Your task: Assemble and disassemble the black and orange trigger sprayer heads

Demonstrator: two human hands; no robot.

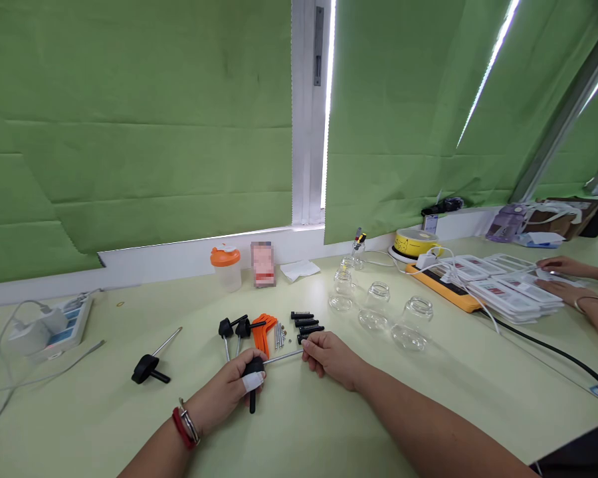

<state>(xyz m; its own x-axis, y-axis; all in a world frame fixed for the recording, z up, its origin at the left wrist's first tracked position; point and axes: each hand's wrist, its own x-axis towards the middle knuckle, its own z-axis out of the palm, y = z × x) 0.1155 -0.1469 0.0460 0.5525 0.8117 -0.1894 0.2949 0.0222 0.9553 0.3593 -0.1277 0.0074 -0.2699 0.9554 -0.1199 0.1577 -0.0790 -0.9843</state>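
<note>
My left hand, with white tape on the thumb, is wrapped round the black head of a rod tool. Its metal rod points right, and my right hand pinches the rod's far end. Just beyond my hands lie two similar black-headed tools, orange plastic pieces, several metal screws and several black ribbed parts. Another black-headed tool rests to the left with its rod pointing away. Whether a small piece sits between my right fingertips is hidden.
Glass jars stand right of centre. An orange-lidded cup is by the wall. At left is a power strip with cables. On the right, a person's hands are at white panels near an orange device.
</note>
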